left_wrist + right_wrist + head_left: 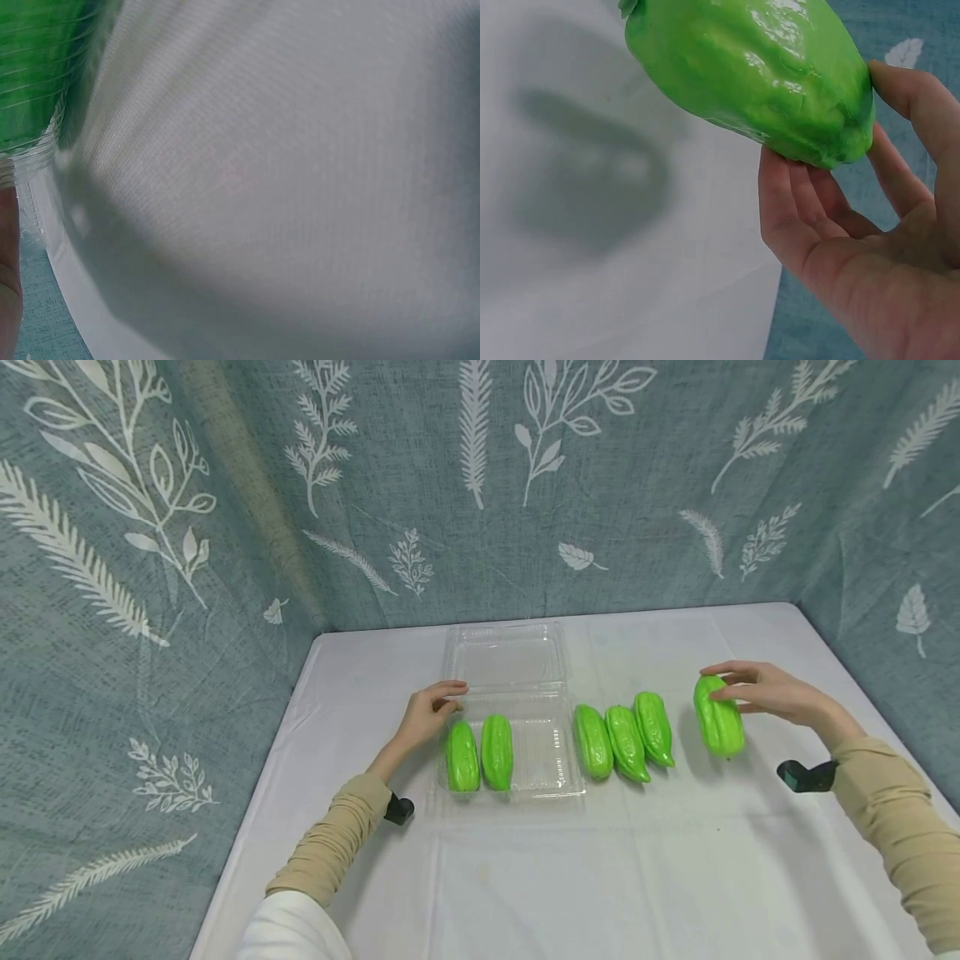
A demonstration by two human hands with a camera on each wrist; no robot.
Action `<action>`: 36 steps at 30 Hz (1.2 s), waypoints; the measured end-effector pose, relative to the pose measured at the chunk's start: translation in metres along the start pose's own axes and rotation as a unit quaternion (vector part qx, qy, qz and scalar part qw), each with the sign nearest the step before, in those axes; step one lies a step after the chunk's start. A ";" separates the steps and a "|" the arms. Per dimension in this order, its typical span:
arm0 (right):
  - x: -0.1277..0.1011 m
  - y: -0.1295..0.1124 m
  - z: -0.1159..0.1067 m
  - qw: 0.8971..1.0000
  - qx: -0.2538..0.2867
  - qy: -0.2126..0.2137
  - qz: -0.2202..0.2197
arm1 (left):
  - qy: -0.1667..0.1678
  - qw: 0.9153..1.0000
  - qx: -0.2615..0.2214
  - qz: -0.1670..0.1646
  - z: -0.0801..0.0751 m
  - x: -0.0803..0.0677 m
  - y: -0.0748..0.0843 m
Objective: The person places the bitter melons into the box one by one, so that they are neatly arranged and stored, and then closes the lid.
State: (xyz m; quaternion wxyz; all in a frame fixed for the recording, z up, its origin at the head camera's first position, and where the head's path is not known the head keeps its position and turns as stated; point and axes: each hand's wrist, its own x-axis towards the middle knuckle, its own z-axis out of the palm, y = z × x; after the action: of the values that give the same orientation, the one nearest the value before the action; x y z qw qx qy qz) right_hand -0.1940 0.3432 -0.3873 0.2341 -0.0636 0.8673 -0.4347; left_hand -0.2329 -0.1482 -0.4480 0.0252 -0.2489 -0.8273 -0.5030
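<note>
Green vegetable [718, 718] raised, hands [763, 690] [429, 713] well apart

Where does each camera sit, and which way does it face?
Head: on the person's head, facing forward and down over the white table; the left hand, right hand and sleeved arms show.
Left wrist: on that wrist, facing the table and part of the clear container; only a sliver of the hand shows, at the picture's left edge.
Right wrist: on that wrist, facing the held green vegetable; the palm and fingers show.
Shared: head and right wrist both show this held vegetable.
</note>
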 end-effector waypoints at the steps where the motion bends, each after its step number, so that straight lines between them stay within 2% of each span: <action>1: 0.001 0.000 0.000 1.000 0.000 0.000 0.000 | 0.000 1.000 0.000 0.001 0.000 0.000 0.000; 12: 0.010 -0.004 0.010 1.000 0.024 0.005 -0.003 | -0.004 1.000 -0.015 -0.005 0.000 -0.001 -0.001; 36: 0.028 -0.032 0.038 0.996 0.080 -0.006 -0.026 | -0.004 1.000 -0.020 -0.006 -0.001 0.000 -0.001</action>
State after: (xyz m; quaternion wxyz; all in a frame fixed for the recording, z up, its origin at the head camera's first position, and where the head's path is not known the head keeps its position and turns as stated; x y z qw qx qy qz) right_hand -0.2040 0.2869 -0.3918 0.2322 -0.0694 0.8264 -0.5083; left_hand -0.2337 -0.1495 -0.4487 0.0135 -0.2467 -0.8185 -0.5186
